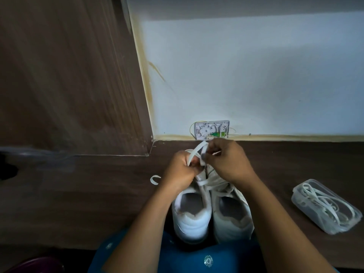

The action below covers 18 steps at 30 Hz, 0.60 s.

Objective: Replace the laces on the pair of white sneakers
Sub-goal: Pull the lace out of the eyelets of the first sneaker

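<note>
The pair of white sneakers (211, 217) stands side by side at 6 o'clock on the dark wooden desk (78, 194), heels toward the person and toes toward the wall. Both hands work above the front half of the shoes. The left hand (181, 171) has its fingers curled tightly round a white lace (197, 151). The right hand (226, 160) pinches the same lace between thumb and bent fingers. The lace arches up between them in a short loop.

Lace crossings show on both shoes just behind the hands, so lacing looks well under way. Whether those are old or new laces I cannot tell. A loose lace end (155, 180) curls on the desk at 9 o'clock of the hands. A clear plastic container (325, 207) at 3 o'clock of the sneakers holds more coiled white laces, which suggests the job is not finished.

Room is tight ahead. The wall's foot runs just past the hands at 12 o'clock, with an open wall junction box (211, 130) right behind them. A wooden side panel (69, 75) closes off 10 o'clock. Bare desk lies open at 9 o'clock and between the shoes and the container. The near desk edge sits under the heels, by the person's blue garment (197, 259), so the shoes could slip off toward the lap.
</note>
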Available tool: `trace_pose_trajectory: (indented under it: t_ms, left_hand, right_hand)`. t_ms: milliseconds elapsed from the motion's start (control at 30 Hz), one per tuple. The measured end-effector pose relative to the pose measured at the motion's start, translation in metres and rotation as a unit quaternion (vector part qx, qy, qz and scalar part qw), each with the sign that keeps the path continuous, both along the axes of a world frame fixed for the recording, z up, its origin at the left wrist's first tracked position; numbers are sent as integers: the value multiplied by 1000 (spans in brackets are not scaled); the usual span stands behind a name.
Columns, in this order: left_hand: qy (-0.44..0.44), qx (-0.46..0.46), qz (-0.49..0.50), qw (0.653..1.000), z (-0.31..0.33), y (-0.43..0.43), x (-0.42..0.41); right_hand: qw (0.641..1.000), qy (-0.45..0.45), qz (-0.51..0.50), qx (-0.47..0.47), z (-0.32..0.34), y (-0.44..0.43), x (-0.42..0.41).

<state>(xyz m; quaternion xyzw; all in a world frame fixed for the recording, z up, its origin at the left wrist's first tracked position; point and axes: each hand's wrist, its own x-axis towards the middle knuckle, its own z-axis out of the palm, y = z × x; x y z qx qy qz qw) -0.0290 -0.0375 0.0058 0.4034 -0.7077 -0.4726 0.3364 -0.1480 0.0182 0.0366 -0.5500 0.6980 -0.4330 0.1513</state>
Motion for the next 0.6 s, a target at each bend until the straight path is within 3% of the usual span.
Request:
trace_pose_trajectory:
  t_ms: [67, 167, 233, 333, 400, 467, 533, 600]
  left_hand:
    - [80, 18, 41, 996, 6, 2, -5]
    - [163, 40, 55, 984, 14, 5, -9]
    - [150, 63, 41, 986, 13, 6, -8]
    - [103, 124, 8, 987, 7, 5, 0]
    - [25, 67, -23, 997, 7, 5, 3]
    - [16, -33, -1, 999, 5, 2, -2]
    - [78, -63, 42, 994, 7, 3, -6]
    - [170, -27, 47, 984, 14, 7, -6]
  right_hand:
    - [997, -36, 37, 59, -2, 3, -4]
    - [988, 32, 98, 113, -7, 4, -2]
    - [996, 53, 59, 46, -5, 1, 2]
    - [992, -26, -54, -113, 6, -3, -1]
    - [990, -35, -59, -125, 7, -5, -4]
    - [998, 3, -27, -54, 5, -3, -1]
    - [998, -59, 15, 1, 2, -1, 1]
    - [976, -207, 68, 13, 8, 2, 1]
